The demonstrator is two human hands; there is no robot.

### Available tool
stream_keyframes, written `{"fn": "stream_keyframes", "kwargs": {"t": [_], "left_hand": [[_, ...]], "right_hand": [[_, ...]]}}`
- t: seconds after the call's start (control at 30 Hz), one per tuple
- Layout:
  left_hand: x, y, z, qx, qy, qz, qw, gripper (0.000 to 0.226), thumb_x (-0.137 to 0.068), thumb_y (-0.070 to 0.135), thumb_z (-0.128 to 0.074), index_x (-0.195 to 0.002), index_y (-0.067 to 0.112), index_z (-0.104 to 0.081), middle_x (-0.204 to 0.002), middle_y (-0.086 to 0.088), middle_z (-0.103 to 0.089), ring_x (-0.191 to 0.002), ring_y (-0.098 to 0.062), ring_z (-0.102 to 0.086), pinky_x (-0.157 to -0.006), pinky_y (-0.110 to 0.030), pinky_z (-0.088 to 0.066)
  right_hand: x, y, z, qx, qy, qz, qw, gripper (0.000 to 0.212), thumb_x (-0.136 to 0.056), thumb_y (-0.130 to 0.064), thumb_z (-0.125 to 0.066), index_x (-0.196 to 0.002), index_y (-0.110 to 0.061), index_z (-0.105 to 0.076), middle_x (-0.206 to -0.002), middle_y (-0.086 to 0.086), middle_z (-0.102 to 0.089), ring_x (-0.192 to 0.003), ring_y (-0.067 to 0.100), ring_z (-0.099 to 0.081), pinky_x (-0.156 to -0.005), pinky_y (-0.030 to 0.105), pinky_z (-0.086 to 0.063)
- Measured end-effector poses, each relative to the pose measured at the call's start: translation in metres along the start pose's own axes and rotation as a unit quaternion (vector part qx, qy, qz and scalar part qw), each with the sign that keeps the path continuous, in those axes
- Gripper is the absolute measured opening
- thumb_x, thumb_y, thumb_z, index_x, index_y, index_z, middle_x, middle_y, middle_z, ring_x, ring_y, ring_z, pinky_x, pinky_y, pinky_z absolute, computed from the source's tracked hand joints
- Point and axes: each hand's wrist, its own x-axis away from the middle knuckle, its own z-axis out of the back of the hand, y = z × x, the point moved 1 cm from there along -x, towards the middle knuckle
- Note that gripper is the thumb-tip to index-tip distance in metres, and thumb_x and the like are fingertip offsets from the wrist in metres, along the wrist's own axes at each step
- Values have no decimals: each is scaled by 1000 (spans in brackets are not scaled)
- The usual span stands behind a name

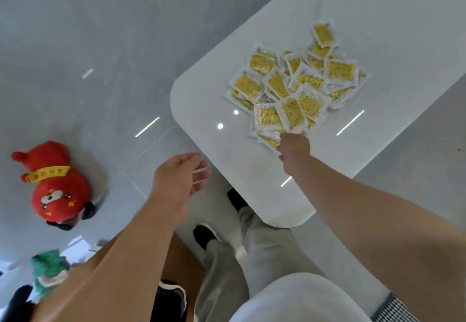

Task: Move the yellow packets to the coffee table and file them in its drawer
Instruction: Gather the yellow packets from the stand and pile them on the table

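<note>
Two plush toys on the floor (100,44): red toy (56,183) at nine o'clock, green toy (49,271) at seven. Left hand (180,175) hovers, grip wide, empty. Right hand (293,149) touches roughly twenty heaped yellow packets (292,87) on the worktop (201,100) at one o'clock; its grip is hidden, so I cannot tell. Gathering seems the step; next, scoop a bunch.

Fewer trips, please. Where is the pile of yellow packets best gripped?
Grip the pile of yellow packets at its near edge, by the right hand, coming low from the person's side: they lie flat and overlapped on the white table, so sliding under probably beats pinching.
</note>
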Motion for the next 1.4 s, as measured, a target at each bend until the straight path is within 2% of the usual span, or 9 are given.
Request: {"fn": "stream_keyframes", "kwargs": {"t": [0.13,0.23,0.43,0.67,0.87,1.0,1.17,1.27,1.4], "left_hand": [[37,38,47,11,-12,-12,1000,13,-99,16,-64,-111,12,-70,-102,-8,-77,-82,-21,-74,-77,-34,-57],[55,64,87,7,-16,-20,1000,12,-99,15,-65,-108,11,-71,-102,-9,-76,-83,-22,-73,-79,-34,-57],[52,128,158,-56,-54,-51,996,13,-99,16,-63,-109,13,-70,-97,-5,-75,-84,-21,-73,-73,-31,-55],[24,234,156,-171,-145,-118,967,12,-99,18,-62,-109,14,-69,-101,-6,-75,-83,-21,-72,-70,-31,-52],[-41,335,114,-339,-198,-182,902,9,-99,16,-62,-105,14,-69,-97,-5,-76,-78,-21,-70,-69,-30,-52],[-74,424,69,-481,-229,-271,802,10,-98,15,-61,-99,20,-68,-96,-4,-74,-76,-17,-72,-68,-28,-51],[-91,519,33,-577,-289,-303,701,7,-98,22,-63,-95,24,-68,-93,0,-72,-77,-11,-72,-67,-25,-52],[-101,563,3,-575,-318,-311,686,7,-97,19,-63,-95,23,-68,-93,-1,-73,-73,-10,-73,-73,-33,-55],[-118,603,-27,-571,-362,-301,673,8,-97,14,-63,-97,20,-69,-93,-3,-74,-66,-9,-72,-73,-36,-55]], "right_hand": [[88,1,-29,-9,-71,-17,997,21,-102,-16,-51,-82,-22,-51,-85,-1,-55,-74,16,-57,-74,34,-52],[138,-5,-54,-19,-116,-42,992,27,-105,-9,-40,-82,-18,-50,-77,-1,-48,-68,12,-54,-62,24,-37],[223,-54,-118,-124,-86,-21,988,11,-102,-22,-57,-93,-17,-60,-89,1,-61,-78,15,-66,-69,30,-46],[248,-112,-168,-225,-55,14,973,11,-98,-29,-63,-100,-19,-62,-94,3,-62,-80,17,-66,-66,31,-48],[209,-178,-202,-352,7,13,936,14,-99,-28,-62,-107,-17,-60,-92,4,-58,-76,17,-63,-63,30,-46],[176,-236,-221,-416,71,-9,907,12,-101,-28,-59,-100,-17,-60,-85,3,-53,-75,18,-59,-62,30,-43],[160,-321,-242,-499,124,-40,857,16,-101,-22,-56,-86,-18,-56,-80,2,-52,-75,19,-54,-59,29,-38],[153,-370,-258,-542,157,-47,825,10,-100,-24,-54,-98,-14,-56,-85,3,-51,-76,18,-54,-58,30,-37],[143,-422,-273,-585,211,-54,781,32,-98,-25,-54,-119,-1,-54,-86,6,-51,-75,20,-51,-64,34,-38]]}}
